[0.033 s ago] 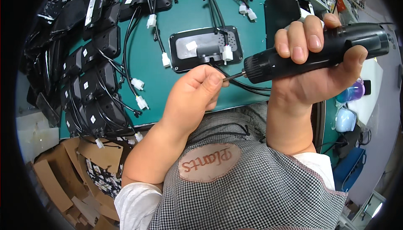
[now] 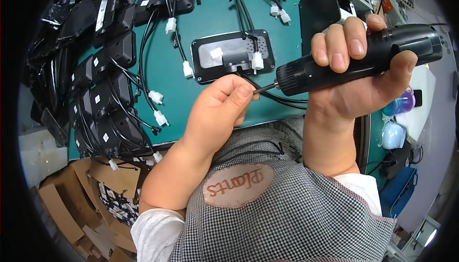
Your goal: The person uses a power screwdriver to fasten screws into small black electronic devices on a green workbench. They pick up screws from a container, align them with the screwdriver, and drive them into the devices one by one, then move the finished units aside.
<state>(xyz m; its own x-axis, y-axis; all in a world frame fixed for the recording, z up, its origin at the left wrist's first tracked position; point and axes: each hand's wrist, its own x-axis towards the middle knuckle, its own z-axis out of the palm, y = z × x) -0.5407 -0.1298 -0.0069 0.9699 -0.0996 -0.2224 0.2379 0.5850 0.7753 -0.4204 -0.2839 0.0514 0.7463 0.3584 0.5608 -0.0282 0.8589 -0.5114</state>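
At frame centre, the right hand (image 2: 363, 66) grasps a black electric screwdriver (image 2: 354, 61) held horizontally. The left hand (image 2: 222, 109) pinches at its bit (image 2: 264, 89), apparently seating a screw. Next, the tip must align with the black device (image 2: 233, 55) lying back-up on the green mat (image 2: 181, 89).

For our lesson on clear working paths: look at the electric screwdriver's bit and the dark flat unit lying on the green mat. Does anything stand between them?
Yes. The left hand pinches the bit's tip of the electric screwdriver held by the right hand. Black cables also run across the green mat below the flat unit.
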